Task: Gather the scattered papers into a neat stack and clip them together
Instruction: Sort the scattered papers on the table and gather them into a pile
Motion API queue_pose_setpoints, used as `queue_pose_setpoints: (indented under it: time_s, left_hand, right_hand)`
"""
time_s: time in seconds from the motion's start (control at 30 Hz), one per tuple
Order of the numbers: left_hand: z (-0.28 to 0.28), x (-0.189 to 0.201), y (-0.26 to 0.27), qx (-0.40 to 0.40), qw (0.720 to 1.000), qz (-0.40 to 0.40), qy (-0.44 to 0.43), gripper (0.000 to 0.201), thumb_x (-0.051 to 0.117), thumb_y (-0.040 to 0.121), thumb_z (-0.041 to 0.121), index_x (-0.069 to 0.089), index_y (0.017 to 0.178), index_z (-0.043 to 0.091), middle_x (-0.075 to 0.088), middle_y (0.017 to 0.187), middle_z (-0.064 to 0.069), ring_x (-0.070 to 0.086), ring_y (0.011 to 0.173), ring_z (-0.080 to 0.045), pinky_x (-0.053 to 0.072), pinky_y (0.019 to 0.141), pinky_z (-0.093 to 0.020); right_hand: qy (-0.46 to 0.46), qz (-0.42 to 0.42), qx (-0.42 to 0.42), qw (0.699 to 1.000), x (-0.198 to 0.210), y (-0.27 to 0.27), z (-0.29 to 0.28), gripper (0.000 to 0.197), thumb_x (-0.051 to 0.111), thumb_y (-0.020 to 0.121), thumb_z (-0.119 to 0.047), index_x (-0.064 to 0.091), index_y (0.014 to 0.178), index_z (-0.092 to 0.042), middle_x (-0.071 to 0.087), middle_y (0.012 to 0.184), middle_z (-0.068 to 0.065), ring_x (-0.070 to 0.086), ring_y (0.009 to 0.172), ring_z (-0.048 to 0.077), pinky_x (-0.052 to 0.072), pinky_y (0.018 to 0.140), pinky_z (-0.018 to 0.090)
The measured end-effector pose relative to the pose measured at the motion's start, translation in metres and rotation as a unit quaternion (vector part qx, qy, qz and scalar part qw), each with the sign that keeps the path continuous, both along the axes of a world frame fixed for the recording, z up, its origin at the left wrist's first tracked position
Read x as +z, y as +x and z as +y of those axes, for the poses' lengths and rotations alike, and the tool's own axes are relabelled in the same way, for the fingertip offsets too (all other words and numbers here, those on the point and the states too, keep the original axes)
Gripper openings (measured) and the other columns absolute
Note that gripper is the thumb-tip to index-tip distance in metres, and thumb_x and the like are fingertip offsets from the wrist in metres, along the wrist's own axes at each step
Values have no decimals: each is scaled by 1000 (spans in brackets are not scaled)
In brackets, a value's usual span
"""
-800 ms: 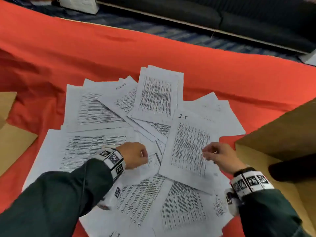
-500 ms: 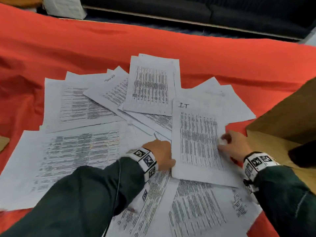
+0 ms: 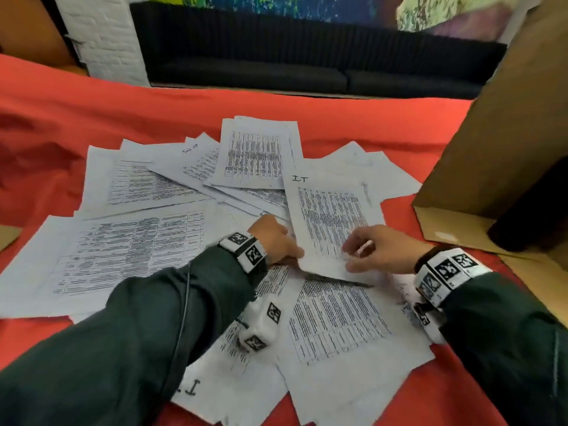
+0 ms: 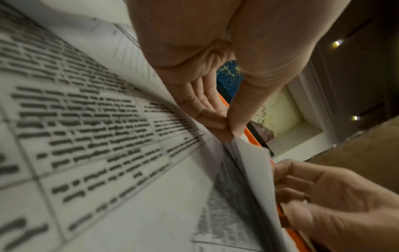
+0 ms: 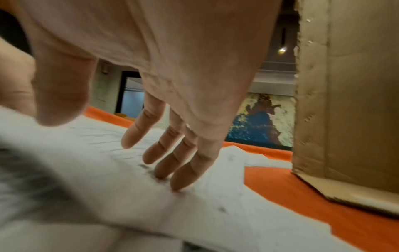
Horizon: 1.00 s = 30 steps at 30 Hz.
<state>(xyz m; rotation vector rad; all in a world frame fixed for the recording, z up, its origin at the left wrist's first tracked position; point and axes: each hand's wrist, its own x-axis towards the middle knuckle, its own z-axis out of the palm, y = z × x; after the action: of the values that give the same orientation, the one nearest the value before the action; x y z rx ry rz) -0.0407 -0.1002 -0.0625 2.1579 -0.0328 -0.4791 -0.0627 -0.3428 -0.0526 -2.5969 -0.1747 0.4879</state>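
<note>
**Both hands on the "IT" sheet amid the spread of papers**

The left hand (image 3: pixel 273 241) pinches the near-left edge of the sheet marked "IT" (image 3: pixel 332 222) between thumb and fingertips; the left wrist view shows the thumb (image 4: pixel 248 105) pressed against the fingers with the paper's edge caught there. The right hand (image 3: pixel 378 250) lies on the same sheet's near-right part with its fingers (image 5: pixel 183 170) nearly straight and spread, the tips pressing the paper, gripping nothing. The sheet's near edge is raised a little, casting a dark shadow on the page below.

Around it the scattered papers (image 3: pixel 138 241) overlap in a loose fan on the red cloth (image 3: pixel 123 118): a wide table-printed page to the left, an upright one (image 3: pixel 258 152) farther back, two more under the forearms. A cardboard box (image 3: pixel 507 133) stands open just right of the pile, its flap lying on the cloth beside the right wrist. A dark sofa (image 3: pixel 276 66) runs along the far side.

Half a second back the right hand held the sheet's right edge farther up; it now sits lower and more toward the middle of the page, and the left hand has moved from the sheet's left side to its near corner.
</note>
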Motion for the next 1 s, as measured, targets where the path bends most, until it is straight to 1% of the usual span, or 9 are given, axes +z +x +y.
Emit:
queue_pose_setpoints:
  time_s: [0.17,0.3,0.43,0.53,0.6,0.73,0.8,0.9,1.0]
  left_hand:
    - [9,19,-18,26,990,45,-133,25,86,75,5,74,93,-10,77,95,-22,71,84,-26,56,100,-49]
    - [15,7,-9,34,976,97,-193,12,87,76,9,77,72,2,71,74,-15,61,76,-27,54,79,-37]
    - [22,-13,21,70,959,150,-230,28,78,88,28,65,86,3,71,71,-9,64,56,-18,52,56,-25]
    - [31,-25,44,102,947,162,-260,45,77,89,33,62,113,-1,76,102,-19,76,77,-26,60,62,-29]
    - [37,-27,55,131,936,155,-288,30,74,92,18,65,111,-3,77,105,-21,77,92,-31,62,72,-32]
    - [43,-13,57,147,931,136,-306,4,66,90,-11,66,88,-7,74,95,-18,72,85,-25,63,81,-32]
    - [48,-5,58,128,938,140,-288,19,72,87,-7,69,105,-15,77,100,-19,75,84,-24,64,69,-27]
    - [59,12,54,107,950,111,-270,33,74,83,-7,66,114,-15,77,102,-21,77,94,-27,61,69,-25]
    - [78,30,42,88,974,40,-205,14,71,87,-6,69,101,-2,71,90,-14,70,79,-20,61,69,-24]
  right_hand:
    - [1,-50,59,997,21,-37,35,60,87,71,-46,58,124,-38,57,126,-16,57,110,8,53,92,35]
    - [1,-238,53,970,11,-37,56,17,78,82,-24,72,98,-24,70,94,-11,66,87,10,55,76,32]
    - [-56,-379,94,919,-5,-17,58,20,78,74,-3,65,67,-17,61,61,-6,57,55,20,42,51,27]
    - [-39,-413,131,901,-7,-15,63,22,71,67,0,59,65,-17,57,61,-7,53,52,18,40,48,26]
    - [-21,-424,152,893,-9,-20,69,30,73,65,6,55,64,-19,50,65,-15,42,56,7,35,51,22]
    - [-2,-385,188,904,-7,-37,73,39,79,61,6,53,68,-22,51,71,-16,34,63,-1,34,56,17]
    - [-2,-285,192,939,4,-47,72,25,84,70,-27,61,76,-28,62,79,-18,55,70,0,43,61,18]
    - [37,-124,150,980,30,-46,60,45,69,74,-75,72,90,-34,70,97,-20,66,94,2,50,83,22]
    - [125,-125,8,984,40,-23,45,37,72,79,-64,77,89,-28,76,96,-11,72,90,6,58,82,32]
